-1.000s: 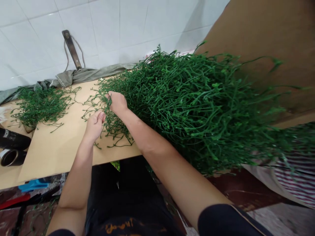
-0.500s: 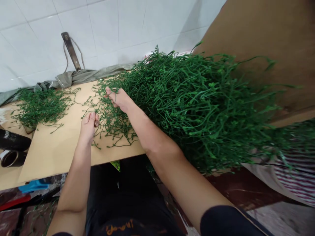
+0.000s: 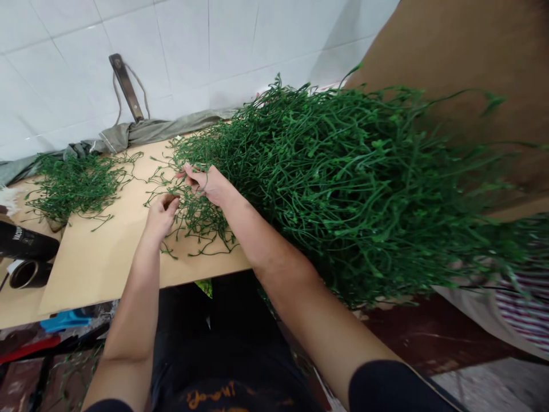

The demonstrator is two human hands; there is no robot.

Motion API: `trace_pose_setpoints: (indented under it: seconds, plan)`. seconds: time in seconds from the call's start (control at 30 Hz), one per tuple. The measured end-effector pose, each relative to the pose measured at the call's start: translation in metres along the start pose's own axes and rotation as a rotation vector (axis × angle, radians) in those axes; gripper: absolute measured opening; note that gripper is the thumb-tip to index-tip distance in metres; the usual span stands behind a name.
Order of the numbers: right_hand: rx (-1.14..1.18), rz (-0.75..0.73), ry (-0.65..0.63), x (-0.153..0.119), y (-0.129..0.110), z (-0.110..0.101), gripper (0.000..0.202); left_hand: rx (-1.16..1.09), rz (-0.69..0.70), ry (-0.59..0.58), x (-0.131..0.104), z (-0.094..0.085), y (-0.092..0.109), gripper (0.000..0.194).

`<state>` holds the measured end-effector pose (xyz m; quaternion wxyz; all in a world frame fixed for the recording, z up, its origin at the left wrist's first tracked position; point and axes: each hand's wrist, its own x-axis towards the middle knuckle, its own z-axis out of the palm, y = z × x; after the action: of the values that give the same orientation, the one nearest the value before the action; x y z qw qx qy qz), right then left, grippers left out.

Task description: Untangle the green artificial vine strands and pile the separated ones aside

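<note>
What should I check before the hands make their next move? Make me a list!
1. Bare left hand beside the big, tangled heap of thin green stems: ok, at its left edge.
2. Bare right hand gripping stems: cannot tell; one crosses it, but its fingertips are partly hidden.
3. Loose stems gathered up: not ok, several lie scattered on the flat tan cardboard sheet.
4. Smaller tangled green pile away from both hands: ok, farther left.
5. Black, round-mouthed cup away from both hands: ok, far left.

Soft light, blurry rightmost stems (image 3: pixel 484 237)
</note>
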<state>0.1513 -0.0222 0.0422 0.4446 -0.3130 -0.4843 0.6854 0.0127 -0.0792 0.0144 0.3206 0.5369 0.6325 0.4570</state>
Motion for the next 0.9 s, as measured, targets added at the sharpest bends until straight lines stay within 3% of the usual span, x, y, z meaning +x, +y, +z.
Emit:
trace_pose_setpoints:
  seconds: [0.13, 0.23, 0.3, 0.37, 0.5, 0.6, 0.77, 0.9]
  plan:
    - [0.047, -0.015, 0.071, 0.009, 0.006, -0.008, 0.033, 0.446, 0.041, 0.033, 0.003, -0.014, -0.007, 0.021]
    - [0.042, 0.01, 0.095, 0.012, 0.01, -0.009, 0.031, 0.499, 0.17, 0.174, 0.006, -0.021, 0.001, 0.033]
    - [-0.012, 0.013, 0.093, 0.012, 0.013, -0.008, 0.03, 0.412, 0.263, 0.246, 0.014, -0.019, 0.01, 0.042]
    - [-0.089, -0.016, 0.075, 0.011, 0.015, -0.005, 0.032, 0.287, 0.291, 0.222, 0.026, -0.01, 0.018, 0.047]
    - [-0.17, -0.08, 0.034, 0.009, 0.017, 0.0, 0.04, -0.094, 0.141, 0.051, 0.048, 0.014, 0.026, 0.034]
    - [-0.149, -0.108, 0.005, 0.015, 0.024, 0.001, 0.037, -0.368, -0.014, 0.037, 0.054, 0.026, 0.029, 0.032]
    - [-0.152, -0.177, -0.05, 0.024, 0.038, 0.004, 0.033, -0.494, -0.125, 0.194, 0.068, 0.032, 0.029, 0.032]
    - [-0.202, -0.191, -0.139, 0.011, 0.032, 0.009, 0.034, -0.507, -0.143, 0.52, 0.09, 0.007, 0.018, 0.033]
